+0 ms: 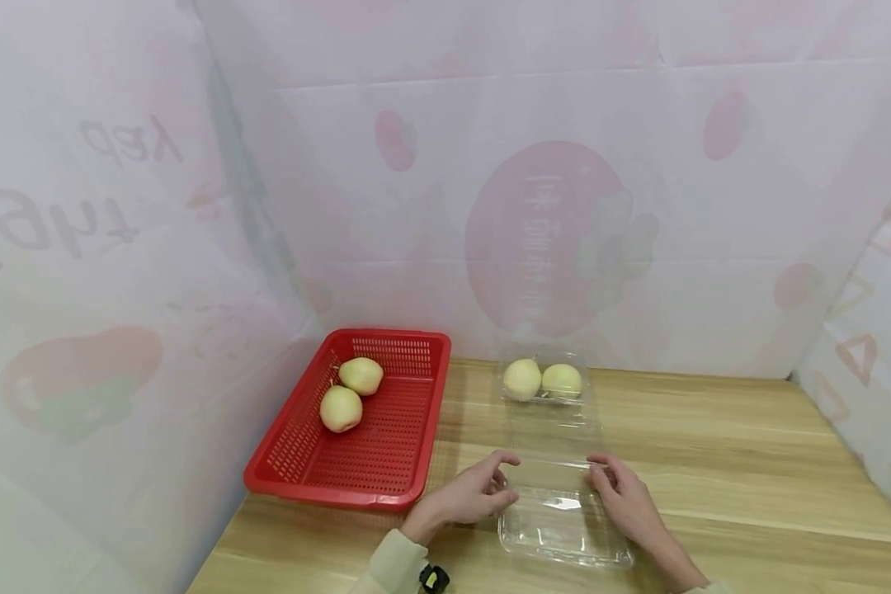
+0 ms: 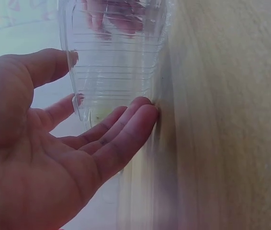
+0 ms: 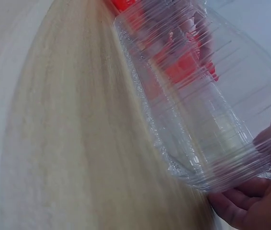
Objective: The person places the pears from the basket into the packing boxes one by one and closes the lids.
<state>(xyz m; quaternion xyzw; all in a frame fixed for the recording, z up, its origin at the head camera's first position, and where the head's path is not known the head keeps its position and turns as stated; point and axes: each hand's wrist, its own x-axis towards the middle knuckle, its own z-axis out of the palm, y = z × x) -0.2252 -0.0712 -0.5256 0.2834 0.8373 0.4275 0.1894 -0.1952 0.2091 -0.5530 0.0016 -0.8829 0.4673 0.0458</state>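
An open clear plastic box (image 1: 564,549) rests on the wooden table, and nothing is seen inside it. My left hand (image 1: 478,492) holds its left side; in the left wrist view, the thumb (image 2: 49,64) and a finger meet the rim while other fingers lie low along the side. On the opposite side, my right hand (image 1: 627,499) grips the edge. The right wrist view shows its thumb over the plastic and its fingers (image 3: 229,206) underneath. Beyond, another clear box (image 1: 582,360) contains two pale yellow pears (image 1: 522,379).
To the left stands a red plastic basket (image 1: 436,412) with two more pears (image 1: 341,409) in it. White printed sheets (image 1: 557,99) hang behind and along both sides of the table (image 1: 713,462).
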